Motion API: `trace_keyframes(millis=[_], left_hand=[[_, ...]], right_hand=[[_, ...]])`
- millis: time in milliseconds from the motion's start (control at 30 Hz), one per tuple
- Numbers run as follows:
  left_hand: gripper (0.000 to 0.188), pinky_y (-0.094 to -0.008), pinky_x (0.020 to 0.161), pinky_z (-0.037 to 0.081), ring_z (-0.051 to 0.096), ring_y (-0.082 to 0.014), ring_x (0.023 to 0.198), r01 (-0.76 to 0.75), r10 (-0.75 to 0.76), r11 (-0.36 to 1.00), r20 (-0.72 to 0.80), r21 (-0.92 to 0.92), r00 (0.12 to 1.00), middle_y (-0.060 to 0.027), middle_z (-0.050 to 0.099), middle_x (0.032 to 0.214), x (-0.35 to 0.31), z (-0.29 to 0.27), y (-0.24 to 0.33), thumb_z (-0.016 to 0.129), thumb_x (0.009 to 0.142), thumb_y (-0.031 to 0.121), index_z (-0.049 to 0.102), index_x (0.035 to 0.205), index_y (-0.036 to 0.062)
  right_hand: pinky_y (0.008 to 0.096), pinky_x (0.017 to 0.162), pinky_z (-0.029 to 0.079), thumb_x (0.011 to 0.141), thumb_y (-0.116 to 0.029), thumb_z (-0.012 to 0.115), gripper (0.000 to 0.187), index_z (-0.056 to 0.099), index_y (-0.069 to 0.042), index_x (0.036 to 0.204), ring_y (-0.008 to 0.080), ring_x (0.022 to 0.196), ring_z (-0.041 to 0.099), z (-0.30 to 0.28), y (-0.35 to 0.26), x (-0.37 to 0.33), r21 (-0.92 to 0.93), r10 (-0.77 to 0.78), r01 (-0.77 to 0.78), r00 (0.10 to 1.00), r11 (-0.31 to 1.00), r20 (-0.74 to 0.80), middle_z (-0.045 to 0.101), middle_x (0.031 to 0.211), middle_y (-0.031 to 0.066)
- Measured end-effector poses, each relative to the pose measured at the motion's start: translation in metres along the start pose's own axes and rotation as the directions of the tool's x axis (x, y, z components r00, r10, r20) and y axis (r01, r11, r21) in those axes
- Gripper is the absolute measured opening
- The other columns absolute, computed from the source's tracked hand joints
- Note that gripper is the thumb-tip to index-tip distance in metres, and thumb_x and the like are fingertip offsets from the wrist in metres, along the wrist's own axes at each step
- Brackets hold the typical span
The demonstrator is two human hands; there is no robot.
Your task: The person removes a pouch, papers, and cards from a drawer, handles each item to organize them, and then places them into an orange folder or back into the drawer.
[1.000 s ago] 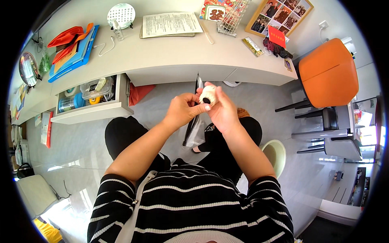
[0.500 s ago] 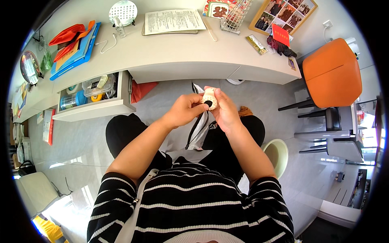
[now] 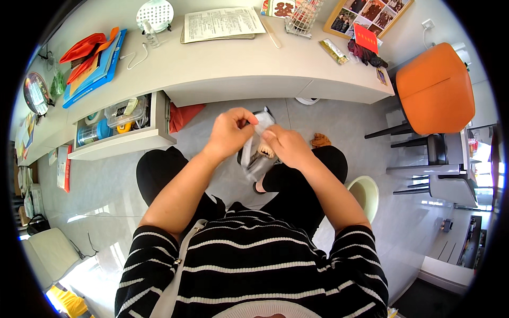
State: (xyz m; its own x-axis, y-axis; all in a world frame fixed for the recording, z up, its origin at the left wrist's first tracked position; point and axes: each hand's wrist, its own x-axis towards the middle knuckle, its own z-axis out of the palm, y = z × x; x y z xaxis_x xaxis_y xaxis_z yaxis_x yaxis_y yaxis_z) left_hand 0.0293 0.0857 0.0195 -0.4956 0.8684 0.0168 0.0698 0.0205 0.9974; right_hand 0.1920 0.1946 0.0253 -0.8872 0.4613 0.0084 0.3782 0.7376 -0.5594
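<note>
The left hand (image 3: 225, 135) pinches the upper edge of a see-through plastic bag (image 3: 256, 168) between thumb and bent fingers. The right hand (image 3: 289, 146) is closed around a small cream-coloured object (image 3: 266, 150) with a dark patch on its lower end, thumb laid along the top. The two hands are close together, the left a little higher, and the object sits just below the right thumb, over the bag. Whether it is inside the bag or in front of it, I cannot tell. The bag has dark edging and hangs between the person's knees, above the grey tiled floor (image 3: 212, 191).

Past the hands runs a long pale tabletop (image 3: 222, 66). On it, from left to right, are blue folders (image 3: 108, 74) with a red cloth (image 3: 85, 47) on top, a clear bottle (image 3: 150, 37) beside a round white plate (image 3: 155, 13), a stack of papers (image 3: 220, 25), a wire basket (image 3: 302, 21) and a photo frame (image 3: 335, 22). Below the left part, a drawer (image 3: 124, 147) stands open, with a clear box (image 3: 119, 115) and a blue-lidded jar (image 3: 90, 134) in it. A brown crumpled thing (image 3: 319, 140) lies on the floor beyond the right knee. A pale bin (image 3: 375, 199) stands beside that knee, and an orange chair (image 3: 435, 90) farther right.
</note>
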Motion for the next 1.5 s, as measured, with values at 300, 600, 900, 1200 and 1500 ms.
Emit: trace_keyframes(millis=[300, 600, 900, 1200, 1500], left_hand=[[0.013, -0.0275, 0.057, 0.043, 0.049, -0.013, 0.061, -0.12, 0.103, 0.964, 0.082, 0.236, 0.991, -0.0051, 0.056, 0.074, -0.003, 0.0, 0.015, 0.063, 0.072, 0.002, 0.065, 0.085, 0.0028], [0.017, -0.0261, 0.061, 0.044, 0.05, -0.0118, 0.065, 0.051, -0.052, 0.998, 0.01, 0.036, 0.999, -0.0047, 0.058, 0.078, 0.011, 0.003, 0.003, 0.066, 0.075, 0.004, 0.065, 0.092, 0.0019], [0.015, -0.0403, 0.077, 0.048, 0.059, -0.0335, 0.092, -0.458, 0.2, 0.607, 0.433, 0.649, 0.879, -0.0128, 0.063, 0.084, 0.01, 0.005, -0.031, 0.063, 0.075, 0.018, 0.062, 0.084, 0.0058], [0.025, -0.0402, 0.071, 0.05, 0.06, -0.0336, 0.082, -0.175, -0.148, 0.577, 0.313, 0.798, 0.938, -0.0115, 0.062, 0.095, -0.002, -0.001, -0.036, 0.063, 0.073, 0.017, 0.062, 0.097, 0.0128], [0.021, -0.0332, 0.074, 0.052, 0.062, -0.0249, 0.094, -0.223, -0.254, 0.429, 0.354, 0.876, 0.9, -0.008, 0.061, 0.102, -0.01, 0.005, -0.002, 0.048, 0.089, 0.023, 0.059, 0.106, 0.0157]], right_hand=[[0.0304, 0.068, 0.053, 0.09, -0.036, 0.056, 0.043, 0.052, 0.0, 0.112, 0.0176, 0.082, 0.064, -0.01, 0.007, 0.012, 0.825, 0.393, -0.534, 0.809, 0.183, 0.437, 0.061, 0.099, 0.0092], [0.0323, 0.093, 0.045, 0.079, 0.002, 0.067, 0.053, 0.042, -0.002, 0.125, 0.0182, 0.113, 0.05, -0.005, -0.008, 0.006, 0.986, 0.193, 0.072, 0.976, 0.148, -0.1, 0.05, 0.117, 0.0084], [0.0335, 0.084, 0.048, 0.073, 0.006, 0.062, 0.043, 0.059, -0.005, 0.113, 0.0298, 0.098, 0.056, -0.002, -0.062, 0.001, 0.208, -0.398, 0.507, 0.823, 0.837, -0.405, 0.054, 0.113, 0.0142], [0.0349, 0.078, 0.05, 0.069, 0.014, 0.055, 0.045, 0.059, -0.004, 0.11, 0.0308, 0.092, 0.059, 0.017, -0.073, 0.001, 0.218, -0.402, 0.521, 0.813, 0.826, -0.42, 0.057, 0.105, 0.0139], [0.0345, 0.079, 0.049, 0.071, 0.012, 0.057, 0.042, 0.059, -0.006, 0.109, 0.0299, 0.092, 0.059, 0.003, -0.085, 0.007, 0.281, -0.416, 0.514, 0.843, 0.81, -0.34, 0.057, 0.105, 0.0129]])
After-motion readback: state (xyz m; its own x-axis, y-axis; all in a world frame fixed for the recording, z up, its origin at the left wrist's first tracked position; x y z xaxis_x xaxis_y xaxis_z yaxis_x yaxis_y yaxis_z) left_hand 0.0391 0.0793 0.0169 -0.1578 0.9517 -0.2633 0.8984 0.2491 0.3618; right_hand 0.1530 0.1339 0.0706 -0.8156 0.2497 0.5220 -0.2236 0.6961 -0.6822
